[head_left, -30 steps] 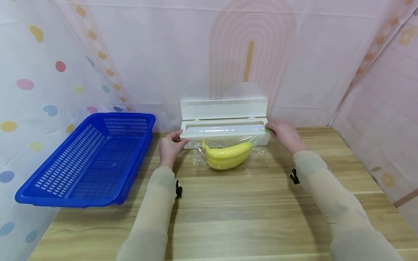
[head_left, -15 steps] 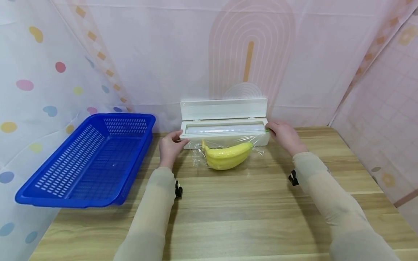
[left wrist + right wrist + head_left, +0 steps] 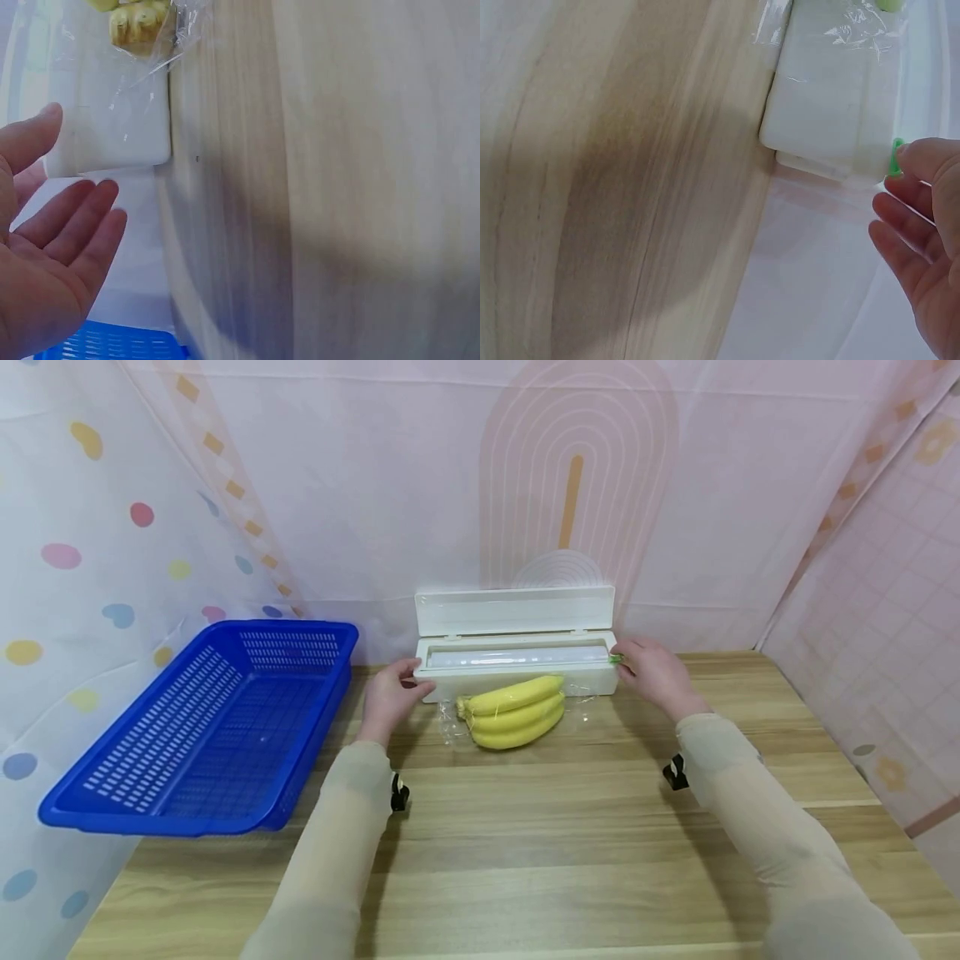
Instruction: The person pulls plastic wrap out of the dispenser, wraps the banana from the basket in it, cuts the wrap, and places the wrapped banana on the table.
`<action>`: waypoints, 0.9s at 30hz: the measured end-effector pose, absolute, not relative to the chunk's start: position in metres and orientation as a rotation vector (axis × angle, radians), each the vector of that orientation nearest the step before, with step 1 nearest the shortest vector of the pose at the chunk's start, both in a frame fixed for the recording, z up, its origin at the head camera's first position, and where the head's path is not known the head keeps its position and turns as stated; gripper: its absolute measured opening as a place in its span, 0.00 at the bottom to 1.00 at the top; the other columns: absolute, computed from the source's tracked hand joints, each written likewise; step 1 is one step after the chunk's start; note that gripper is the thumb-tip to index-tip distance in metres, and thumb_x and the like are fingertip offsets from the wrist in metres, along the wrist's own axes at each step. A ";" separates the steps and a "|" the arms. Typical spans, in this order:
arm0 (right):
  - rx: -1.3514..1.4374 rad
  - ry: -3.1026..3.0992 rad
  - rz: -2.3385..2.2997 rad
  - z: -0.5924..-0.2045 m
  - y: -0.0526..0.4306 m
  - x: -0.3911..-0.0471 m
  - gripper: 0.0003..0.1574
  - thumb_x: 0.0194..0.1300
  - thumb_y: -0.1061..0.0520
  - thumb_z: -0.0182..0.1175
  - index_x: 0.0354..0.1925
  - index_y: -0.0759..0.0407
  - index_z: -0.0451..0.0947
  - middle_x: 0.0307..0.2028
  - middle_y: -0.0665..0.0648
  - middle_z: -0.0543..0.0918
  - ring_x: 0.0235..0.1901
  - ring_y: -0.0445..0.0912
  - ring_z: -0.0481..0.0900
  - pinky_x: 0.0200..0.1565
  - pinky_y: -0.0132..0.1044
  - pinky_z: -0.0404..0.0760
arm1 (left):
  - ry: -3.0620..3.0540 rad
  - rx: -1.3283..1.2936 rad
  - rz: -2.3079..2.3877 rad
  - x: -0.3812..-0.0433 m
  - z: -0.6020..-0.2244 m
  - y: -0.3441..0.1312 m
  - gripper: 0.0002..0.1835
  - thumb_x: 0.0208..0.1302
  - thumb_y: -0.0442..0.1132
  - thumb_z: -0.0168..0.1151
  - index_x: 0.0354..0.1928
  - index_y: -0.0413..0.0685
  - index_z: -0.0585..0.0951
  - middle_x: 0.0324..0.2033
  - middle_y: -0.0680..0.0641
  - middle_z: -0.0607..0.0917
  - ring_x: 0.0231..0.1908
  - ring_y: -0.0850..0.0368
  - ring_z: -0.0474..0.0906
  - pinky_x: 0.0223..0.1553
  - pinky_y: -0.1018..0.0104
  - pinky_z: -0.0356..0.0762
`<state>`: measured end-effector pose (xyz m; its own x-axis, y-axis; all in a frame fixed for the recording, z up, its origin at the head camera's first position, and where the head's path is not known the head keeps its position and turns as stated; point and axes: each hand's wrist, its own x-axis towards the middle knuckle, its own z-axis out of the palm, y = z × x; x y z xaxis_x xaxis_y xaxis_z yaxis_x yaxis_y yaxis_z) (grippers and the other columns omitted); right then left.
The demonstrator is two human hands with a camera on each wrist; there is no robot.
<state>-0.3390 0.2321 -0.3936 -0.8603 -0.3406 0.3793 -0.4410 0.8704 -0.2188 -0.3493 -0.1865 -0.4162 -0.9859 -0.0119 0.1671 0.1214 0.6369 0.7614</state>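
A white cling film dispenser (image 3: 517,679) stands at the back of the table with its lid (image 3: 516,612) raised. Inside lies a roll of clear film (image 3: 517,657). My left hand (image 3: 388,697) holds the dispenser's left end between thumb and index finger, the other fingers loosely extended. At the opposite end my right hand (image 3: 656,675) pinches a small green slider (image 3: 896,156) between thumb and index finger. A bunch of bananas (image 3: 517,714) rests against the dispenser's front. Clear film (image 3: 450,722) clings around it, with loose edges spreading to both sides.
A blue slotted plastic basket (image 3: 288,760) stands on the left of the wooden table (image 3: 525,852). Behind the dispenser hangs a patterned cloth (image 3: 360,510), with further cloth along both sides.
The bananas have rolled over and shifted slightly left, so several show side by side now. Film beside them looks slacker. The left forearm has shifted slightly left; both hands keep their holds.
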 end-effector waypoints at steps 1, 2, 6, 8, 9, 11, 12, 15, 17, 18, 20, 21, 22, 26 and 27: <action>0.572 -2.721 0.432 -0.393 0.232 -0.338 0.15 0.65 0.65 0.61 0.50 0.66 0.78 0.48 0.66 0.82 0.50 0.62 0.78 0.54 0.57 0.76 | -2.705 -0.100 -1.243 -0.349 -0.415 -0.186 0.32 0.62 0.45 0.71 0.66 0.43 0.74 0.60 0.38 0.78 0.54 0.42 0.78 0.57 0.50 0.75; 0.560 -2.729 0.433 -0.392 0.232 -0.338 0.16 0.65 0.64 0.61 0.52 0.66 0.78 0.49 0.66 0.82 0.51 0.62 0.78 0.55 0.57 0.75 | -2.709 -0.108 -1.218 -0.348 -0.414 -0.186 0.32 0.62 0.45 0.70 0.66 0.42 0.73 0.60 0.38 0.78 0.55 0.41 0.78 0.58 0.49 0.74; 0.552 -2.722 0.459 -0.388 0.228 -0.335 0.17 0.67 0.63 0.60 0.54 0.66 0.78 0.51 0.67 0.81 0.55 0.62 0.76 0.58 0.57 0.73 | -2.693 -0.141 -1.105 -0.344 -0.411 -0.183 0.29 0.64 0.44 0.69 0.64 0.41 0.74 0.59 0.37 0.79 0.56 0.40 0.76 0.57 0.45 0.73; 0.570 -2.708 0.463 -0.385 0.224 -0.333 0.18 0.67 0.63 0.60 0.54 0.65 0.78 0.51 0.67 0.81 0.54 0.62 0.76 0.58 0.57 0.73 | -2.667 -0.169 -1.057 -0.342 -0.409 -0.181 0.27 0.64 0.44 0.68 0.62 0.41 0.76 0.57 0.38 0.79 0.55 0.41 0.76 0.57 0.45 0.73; 0.585 -2.699 0.466 -0.385 0.222 -0.332 0.18 0.67 0.63 0.61 0.54 0.65 0.78 0.50 0.67 0.82 0.54 0.62 0.76 0.59 0.57 0.73 | -2.649 -0.190 -1.040 -0.341 -0.408 -0.179 0.26 0.64 0.43 0.68 0.61 0.41 0.77 0.57 0.38 0.80 0.55 0.41 0.77 0.57 0.45 0.73; 0.613 -2.684 0.474 -0.384 0.216 -0.331 0.18 0.67 0.62 0.61 0.54 0.65 0.78 0.50 0.66 0.82 0.53 0.62 0.77 0.59 0.57 0.72 | -2.606 -0.241 -1.052 -0.338 -0.406 -0.176 0.23 0.64 0.42 0.68 0.59 0.40 0.78 0.55 0.38 0.81 0.54 0.41 0.77 0.57 0.46 0.73; 0.628 -2.680 0.478 -0.383 0.214 -0.330 0.18 0.67 0.61 0.62 0.54 0.64 0.78 0.50 0.65 0.82 0.53 0.62 0.77 0.59 0.57 0.73 | -2.586 -0.271 -1.071 -0.336 -0.404 -0.173 0.22 0.65 0.41 0.67 0.58 0.40 0.79 0.55 0.37 0.81 0.54 0.41 0.77 0.57 0.46 0.73; 0.672 -2.661 0.500 -0.384 0.205 -0.328 0.18 0.67 0.60 0.63 0.54 0.63 0.78 0.51 0.64 0.82 0.54 0.60 0.77 0.59 0.56 0.73 | -2.564 -0.366 -1.127 -0.329 -0.399 -0.165 0.20 0.66 0.41 0.65 0.56 0.38 0.80 0.54 0.37 0.82 0.54 0.40 0.76 0.58 0.46 0.72; 0.713 -2.647 0.517 -0.385 0.198 -0.326 0.18 0.67 0.59 0.63 0.54 0.62 0.78 0.52 0.63 0.82 0.54 0.59 0.77 0.60 0.55 0.73 | -2.590 -0.431 -1.141 -0.324 -0.396 -0.158 0.20 0.67 0.42 0.65 0.56 0.38 0.81 0.54 0.37 0.82 0.56 0.40 0.76 0.60 0.46 0.71; 0.737 -2.638 0.525 -0.385 0.194 -0.325 0.19 0.67 0.58 0.63 0.54 0.63 0.78 0.52 0.63 0.82 0.55 0.59 0.77 0.60 0.54 0.73 | -2.611 -0.459 -1.137 -0.321 -0.395 -0.155 0.20 0.67 0.43 0.65 0.56 0.39 0.81 0.54 0.38 0.82 0.57 0.41 0.75 0.61 0.47 0.70; 0.787 -2.624 0.548 -0.386 0.187 -0.324 0.19 0.66 0.58 0.65 0.54 0.63 0.79 0.52 0.63 0.82 0.56 0.59 0.77 0.61 0.53 0.72 | -2.659 -0.530 -1.093 -0.318 -0.393 -0.148 0.21 0.66 0.44 0.66 0.56 0.40 0.81 0.55 0.39 0.82 0.58 0.41 0.75 0.63 0.48 0.69; 0.813 -2.622 0.554 -0.386 0.183 -0.323 0.20 0.65 0.58 0.65 0.54 0.63 0.79 0.52 0.63 0.82 0.56 0.58 0.76 0.62 0.52 0.71 | -2.682 -0.571 -1.062 -0.316 -0.392 -0.145 0.22 0.65 0.45 0.67 0.56 0.40 0.81 0.55 0.39 0.82 0.59 0.42 0.74 0.63 0.49 0.68; 0.842 -2.621 0.559 -0.387 0.180 -0.323 0.21 0.65 0.58 0.66 0.54 0.64 0.79 0.52 0.63 0.82 0.56 0.58 0.76 0.62 0.52 0.71 | -2.704 -0.604 -1.028 -0.314 -0.392 -0.141 0.23 0.64 0.46 0.68 0.56 0.40 0.82 0.56 0.40 0.82 0.59 0.42 0.74 0.64 0.50 0.68; 0.918 -2.656 0.567 -0.392 0.166 -0.321 0.24 0.64 0.56 0.67 0.57 0.62 0.78 0.55 0.62 0.81 0.58 0.57 0.74 0.64 0.51 0.69 | -2.763 -0.719 -0.869 -0.310 -0.392 -0.131 0.28 0.59 0.50 0.72 0.57 0.41 0.81 0.56 0.41 0.82 0.59 0.43 0.75 0.64 0.51 0.69; 0.937 -2.662 0.566 -0.393 0.164 -0.321 0.25 0.64 0.56 0.68 0.57 0.63 0.78 0.55 0.62 0.81 0.58 0.57 0.74 0.65 0.51 0.68 | -2.771 -0.727 -0.849 -0.309 -0.393 -0.129 0.29 0.58 0.50 0.73 0.57 0.41 0.82 0.55 0.42 0.83 0.59 0.43 0.76 0.63 0.51 0.70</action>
